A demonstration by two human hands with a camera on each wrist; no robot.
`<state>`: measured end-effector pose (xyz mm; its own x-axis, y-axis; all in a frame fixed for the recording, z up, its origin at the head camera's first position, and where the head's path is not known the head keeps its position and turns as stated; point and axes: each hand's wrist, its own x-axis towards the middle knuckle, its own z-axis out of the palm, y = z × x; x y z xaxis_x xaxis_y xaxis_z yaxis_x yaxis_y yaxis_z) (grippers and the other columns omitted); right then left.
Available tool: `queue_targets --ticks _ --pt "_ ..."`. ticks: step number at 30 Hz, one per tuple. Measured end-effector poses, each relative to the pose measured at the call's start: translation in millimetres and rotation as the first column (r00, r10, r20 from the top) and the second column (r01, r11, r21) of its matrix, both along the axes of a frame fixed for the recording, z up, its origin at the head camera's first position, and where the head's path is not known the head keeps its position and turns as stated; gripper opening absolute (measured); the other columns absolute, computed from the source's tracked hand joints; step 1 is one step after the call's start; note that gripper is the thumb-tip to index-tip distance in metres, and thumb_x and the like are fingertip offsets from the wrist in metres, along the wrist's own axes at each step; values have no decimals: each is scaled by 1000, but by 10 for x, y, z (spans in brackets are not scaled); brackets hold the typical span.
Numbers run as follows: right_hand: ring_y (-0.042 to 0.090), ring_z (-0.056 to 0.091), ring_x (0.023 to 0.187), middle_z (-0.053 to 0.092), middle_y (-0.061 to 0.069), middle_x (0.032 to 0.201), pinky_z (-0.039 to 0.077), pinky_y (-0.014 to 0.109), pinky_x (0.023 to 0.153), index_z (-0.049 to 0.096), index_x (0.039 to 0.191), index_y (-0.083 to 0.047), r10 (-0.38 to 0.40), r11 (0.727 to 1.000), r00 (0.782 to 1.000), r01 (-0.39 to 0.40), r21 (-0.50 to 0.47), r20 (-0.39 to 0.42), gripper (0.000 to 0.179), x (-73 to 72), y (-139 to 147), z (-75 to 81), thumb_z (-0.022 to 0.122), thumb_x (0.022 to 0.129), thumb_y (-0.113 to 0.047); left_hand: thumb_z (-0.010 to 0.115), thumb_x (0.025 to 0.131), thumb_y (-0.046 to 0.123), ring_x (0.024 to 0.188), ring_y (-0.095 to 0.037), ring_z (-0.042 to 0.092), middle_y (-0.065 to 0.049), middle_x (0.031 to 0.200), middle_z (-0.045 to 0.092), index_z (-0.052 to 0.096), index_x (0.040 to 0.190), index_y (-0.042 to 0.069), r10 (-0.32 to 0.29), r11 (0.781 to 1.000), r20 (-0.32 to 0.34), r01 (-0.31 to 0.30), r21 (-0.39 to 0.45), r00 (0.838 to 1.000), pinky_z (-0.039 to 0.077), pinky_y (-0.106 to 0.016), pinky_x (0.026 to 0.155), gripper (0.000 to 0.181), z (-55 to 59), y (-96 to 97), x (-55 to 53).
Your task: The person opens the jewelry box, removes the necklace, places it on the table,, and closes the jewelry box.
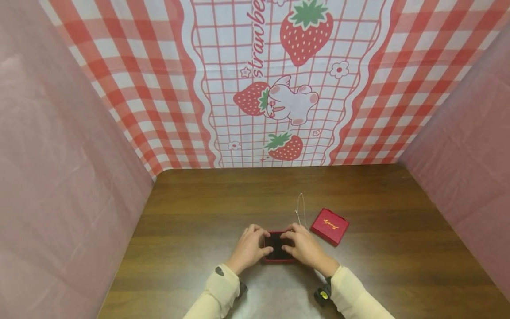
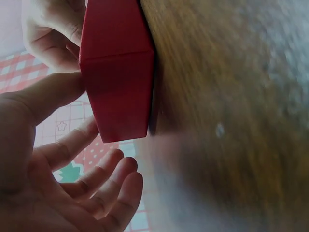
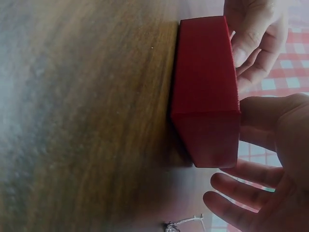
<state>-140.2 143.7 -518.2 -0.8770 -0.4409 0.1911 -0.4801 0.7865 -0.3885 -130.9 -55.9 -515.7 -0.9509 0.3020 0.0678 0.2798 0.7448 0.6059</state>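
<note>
A red jewelry box [image 1: 279, 261] with a black lining [image 1: 276, 249] lies lidless on the table. My left hand [image 1: 251, 246] is at its left end, thumb and index finger apart, their tips at the rim and over the lining. From the right end my right hand [image 1: 306, 248] reaches in likewise, thumb and index finger spread over the lining. In both wrist views the box's red walls [image 2: 118, 96] hide the fingertips inside, while the other fingers extend loosely outside. A thin necklace [image 1: 303, 206] lies just beyond my right hand; part of its chain [image 3: 186, 222] shows in the right wrist view.
The red box lid [image 1: 330, 227], with gold lettering, lies right of the necklace. A wooden table [image 1: 191, 199] carries everything. Behind it hangs a strawberry-printed checked cloth [image 1: 275, 102], with pink cloth [image 1: 63, 168] walls at both sides.
</note>
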Motion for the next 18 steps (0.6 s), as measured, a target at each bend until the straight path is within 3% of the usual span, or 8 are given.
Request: queue_targets --ticks 9,18 --pt "21 59 95 64 4 102 52 38 79 74 97 -12 -24 999 999 22 -33 -45 25 -67 42 56 83 74 -17 78 80 32 108 -25 56 -7 116 60 61 122 11 -35 999 -13 35 17 999 48 -42 93 50 -9 -42 -22" --pt "19 59 95 64 2 102 51 38 79 75 98 -14 -8 999 998 6 -35 -57 20 -137 139 126 80 79 -19 78 78 44 125 -29 52 -13 134 56 48 137 9 -99 995 67 100 -9 993 44 -47 105 75 -38 -48 -39"
